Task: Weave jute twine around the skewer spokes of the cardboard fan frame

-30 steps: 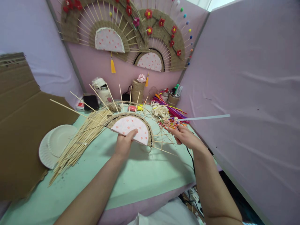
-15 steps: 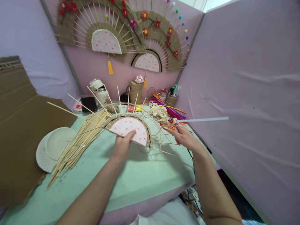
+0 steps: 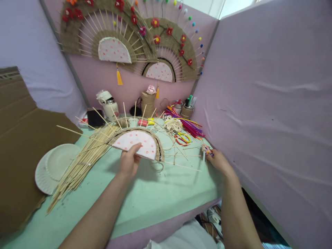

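My left hand (image 3: 129, 160) grips the lower edge of a half-round fan (image 3: 137, 143), thumb on its white, red-dotted front. Twine and a dark line run round the fan's curved rim, and thin wooden sticks spread outward from it. At the table's right side, my right hand (image 3: 219, 160) is closed on a patterned glue gun (image 3: 206, 150) with a pale glue stick in it; part of the gun is hidden by the fingers. Red and yellow scissors (image 3: 183, 139) lie between the fan and the glue gun, near several loose sticks.
A bundle of wooden sticks (image 3: 80, 166) lies on the left, partly over white paper plates (image 3: 62, 160). Cardboard (image 3: 26, 148) stands beside them. Along the back are a white bottle (image 3: 107, 103), a twine roll (image 3: 148, 103), and pipe cleaners (image 3: 190, 124). Finished fans (image 3: 77, 38) hang behind.
My right hand has moved right and down with the glue gun, whose long pale stick has swung out of its sideways position. The scissors now show. The fan stays in my left hand.
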